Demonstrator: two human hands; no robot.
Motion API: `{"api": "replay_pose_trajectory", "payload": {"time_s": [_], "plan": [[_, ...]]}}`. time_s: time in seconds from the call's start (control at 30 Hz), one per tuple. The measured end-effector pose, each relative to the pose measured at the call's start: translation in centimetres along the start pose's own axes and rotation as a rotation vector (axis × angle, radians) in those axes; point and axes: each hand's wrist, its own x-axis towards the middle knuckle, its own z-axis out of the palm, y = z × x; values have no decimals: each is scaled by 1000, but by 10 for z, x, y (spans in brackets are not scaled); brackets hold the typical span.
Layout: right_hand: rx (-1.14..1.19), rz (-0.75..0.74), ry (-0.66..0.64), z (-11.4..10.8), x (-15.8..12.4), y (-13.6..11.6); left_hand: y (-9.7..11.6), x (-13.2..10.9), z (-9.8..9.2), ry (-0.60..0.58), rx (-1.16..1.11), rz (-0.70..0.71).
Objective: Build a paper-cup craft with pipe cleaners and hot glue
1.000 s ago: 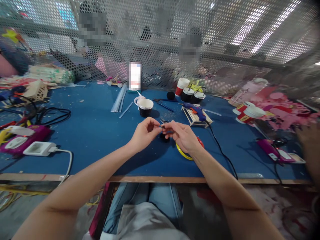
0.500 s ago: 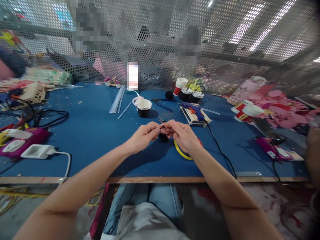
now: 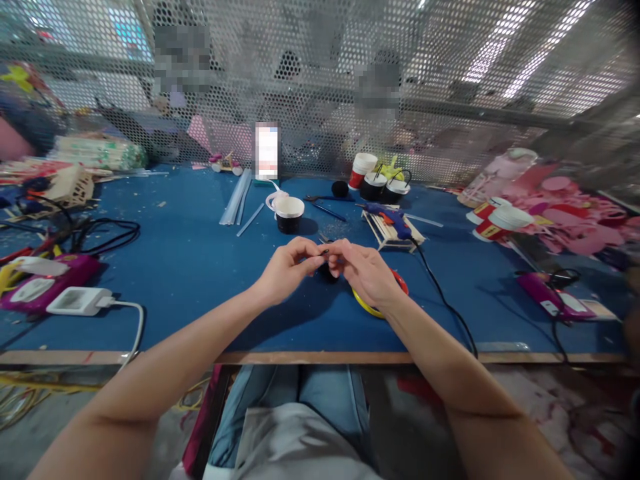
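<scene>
My left hand (image 3: 287,270) and my right hand (image 3: 365,270) meet over the near middle of the table, fingertips pinched together. Between them is a small dark piece (image 3: 324,253), too small to name. Under the fingers a black round object (image 3: 327,272) shows in part. A yellow ring (image 3: 367,307) and a red one (image 3: 401,283) lie partly hidden beneath my right hand. Just beyond the fingertips a metal tool tip (image 3: 324,238) pokes out. Further off stands a black-and-white paper cup (image 3: 290,215) with a pale ribbon beside it.
A glue gun (image 3: 397,223) rests on a wooden stick rack (image 3: 383,233), its cord running to the front edge. Pliers (image 3: 327,199) and a black ball (image 3: 340,189) lie behind. Purple power strips (image 3: 83,273) sit at both sides. A perforated metal screen (image 3: 310,87) closes the back.
Both hands stay together at the same spot, with fingers shifting slightly around the small dark piece. The view has moved a little; more of the red ring shows.
</scene>
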Motion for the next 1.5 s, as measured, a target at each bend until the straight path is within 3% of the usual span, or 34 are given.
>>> {"api": "replay_pose_trajectory", "payload": {"time_s": [0.2,0.4,0.63,1.13,1.3,1.5], "plan": [[39,16,-14,2,0,-1,3,-2,0,-40,107,-51],[100,15,-26,-2,0,-3,9,-1,-2,-123,71,-76],[115,35,-46,0,-2,-5,7,0,-1,27,103,4],[206,95,-137,5,-5,-4,-6,1,-4,181,174,91],[206,90,-136,5,-5,-3,-4,0,-2,154,155,42],[189,87,-103,3,-4,-6,-1,0,-3,80,256,87]]}}
